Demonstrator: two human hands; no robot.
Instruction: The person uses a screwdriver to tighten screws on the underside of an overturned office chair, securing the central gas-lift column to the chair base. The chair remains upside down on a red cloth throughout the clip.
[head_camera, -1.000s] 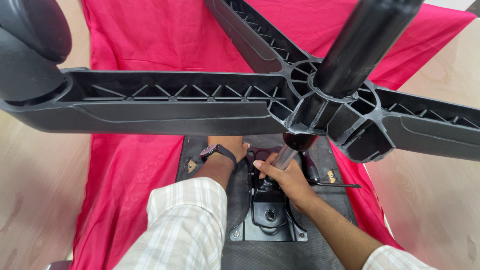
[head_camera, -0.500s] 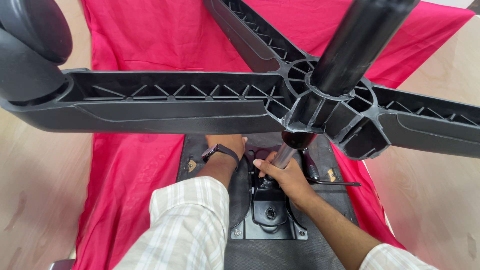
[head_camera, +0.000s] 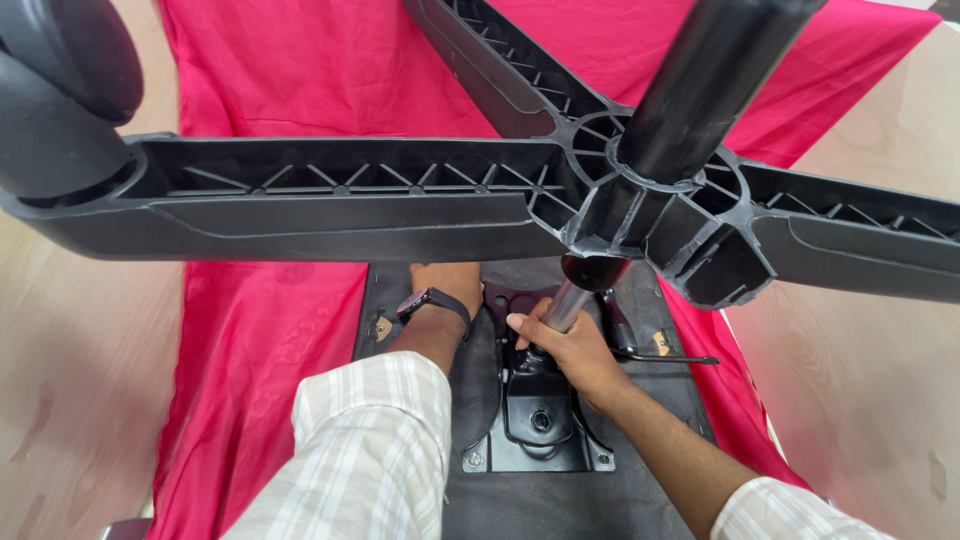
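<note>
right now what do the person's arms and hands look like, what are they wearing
Both arms wear a pale plaid shirt with faint green and grey stripes. The left sleeve is rolled up near the elbow; the right sleeve only shows at the frame's lower edge. The left wrist carries a dark watch. Both hands are bare: no gloves, no rings visible.

Bright, even indoor light from overhead; colours vivid on the red cloth; soft shadow under the black chair base; the near caster wheel looms large, slightly soft and stretched at the wide-angle edge; centre sharp; faint glare on the wooden floor.
</note>
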